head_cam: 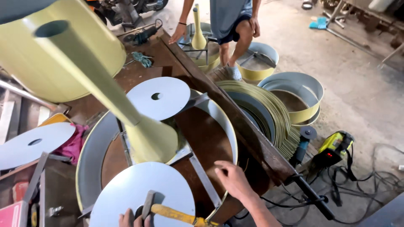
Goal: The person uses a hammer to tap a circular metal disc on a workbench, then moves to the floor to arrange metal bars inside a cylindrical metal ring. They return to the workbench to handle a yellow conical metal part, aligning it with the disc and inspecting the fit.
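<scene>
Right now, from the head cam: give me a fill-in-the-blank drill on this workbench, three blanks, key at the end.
1. The hammer with the yellow handle rests on a round grey ____ with a centre hole.
2. The right hand rests on the rim of the large ring, whose outside is painted ____.
3. On the floor beside the angle grinder, a stack of thin yellow-green rings leans against the ____.

Missing words: disc; yellow; workbench

Yellow-handled hammer (170,211) lying flat on grey metal disc (141,194), head over its centre hole; disc resting atop round yellow-rimmed drum (94,147).
</scene>
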